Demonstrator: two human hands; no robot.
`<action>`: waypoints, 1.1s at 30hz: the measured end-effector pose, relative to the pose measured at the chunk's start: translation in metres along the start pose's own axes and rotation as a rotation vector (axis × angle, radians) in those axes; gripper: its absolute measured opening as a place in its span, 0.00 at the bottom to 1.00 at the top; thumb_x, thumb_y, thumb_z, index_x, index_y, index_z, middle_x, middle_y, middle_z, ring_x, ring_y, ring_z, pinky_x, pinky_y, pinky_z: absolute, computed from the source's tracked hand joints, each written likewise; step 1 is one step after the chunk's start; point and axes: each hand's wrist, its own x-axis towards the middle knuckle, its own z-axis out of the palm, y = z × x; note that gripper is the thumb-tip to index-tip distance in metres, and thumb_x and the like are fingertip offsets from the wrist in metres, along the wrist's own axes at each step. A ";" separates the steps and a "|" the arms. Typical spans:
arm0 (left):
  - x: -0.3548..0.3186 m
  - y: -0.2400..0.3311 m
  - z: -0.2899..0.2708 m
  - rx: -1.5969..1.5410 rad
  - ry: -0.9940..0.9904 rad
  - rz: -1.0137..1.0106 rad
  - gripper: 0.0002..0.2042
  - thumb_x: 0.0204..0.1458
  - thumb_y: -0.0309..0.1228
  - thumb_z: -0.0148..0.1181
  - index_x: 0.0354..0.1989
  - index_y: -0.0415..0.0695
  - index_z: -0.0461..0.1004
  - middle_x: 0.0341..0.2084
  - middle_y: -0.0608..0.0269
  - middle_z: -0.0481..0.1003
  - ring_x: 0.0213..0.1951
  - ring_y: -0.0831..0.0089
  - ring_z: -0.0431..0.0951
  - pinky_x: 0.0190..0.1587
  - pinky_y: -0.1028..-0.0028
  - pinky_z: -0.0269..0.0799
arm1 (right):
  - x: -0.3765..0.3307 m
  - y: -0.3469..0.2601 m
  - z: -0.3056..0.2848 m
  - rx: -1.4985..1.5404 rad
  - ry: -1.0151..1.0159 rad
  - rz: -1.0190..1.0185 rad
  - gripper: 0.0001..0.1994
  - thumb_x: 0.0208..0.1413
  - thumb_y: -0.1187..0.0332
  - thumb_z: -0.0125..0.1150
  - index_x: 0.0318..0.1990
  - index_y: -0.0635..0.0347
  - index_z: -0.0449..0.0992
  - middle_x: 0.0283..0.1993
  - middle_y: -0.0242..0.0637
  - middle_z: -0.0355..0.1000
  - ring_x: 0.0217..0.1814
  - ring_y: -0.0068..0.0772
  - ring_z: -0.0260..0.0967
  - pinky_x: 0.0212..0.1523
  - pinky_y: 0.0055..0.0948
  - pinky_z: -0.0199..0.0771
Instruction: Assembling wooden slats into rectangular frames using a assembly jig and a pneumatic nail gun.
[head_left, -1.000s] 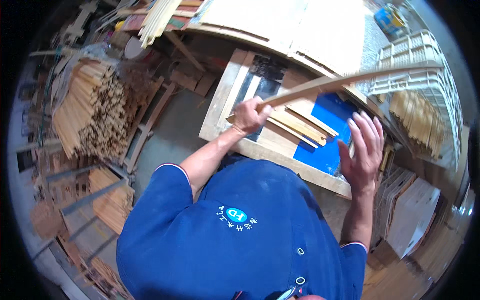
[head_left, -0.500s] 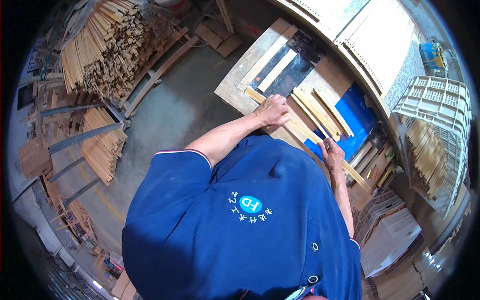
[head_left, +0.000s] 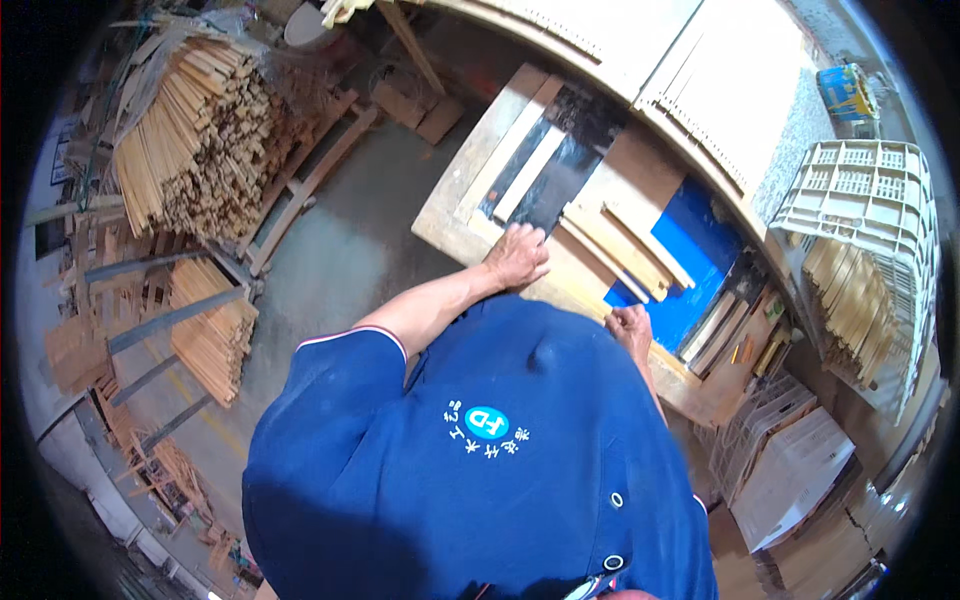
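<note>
Resting flat and open, the left hand [head_left: 516,256] presses wooden slats [head_left: 610,245] on the workbench [head_left: 450,215]; at four o'clock, the right hand [head_left: 630,328] grips a slat's end.

Two hands [head_left: 516,256], one white crate [head_left: 862,195] (slatted), one can [head_left: 846,91].

Both hands sit at the near edge of the surface [head_left: 450,225]: left hand [head_left: 516,256] by the black panel [head_left: 560,165], right hand [head_left: 630,328] beside the blue sheet [head_left: 690,250]. Loose wooden strips [head_left: 620,245] lie between and just beyond them, blocking the middle. Bare wood at the left corner gives free room. White boards [head_left: 700,80] wall the far edge; a white plastic crate [head_left: 865,200] crowds the right end.
</note>
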 end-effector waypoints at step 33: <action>0.374 -0.292 -0.259 -0.068 0.311 -0.997 0.22 0.53 0.30 0.56 0.55 0.32 0.75 0.62 0.33 0.65 0.65 0.43 0.66 0.67 0.58 0.63 | -0.075 -0.019 -0.017 0.154 0.000 0.778 0.10 0.52 0.67 0.67 0.37 0.64 0.84 0.35 0.48 0.80 0.38 0.43 0.79 0.43 0.37 0.78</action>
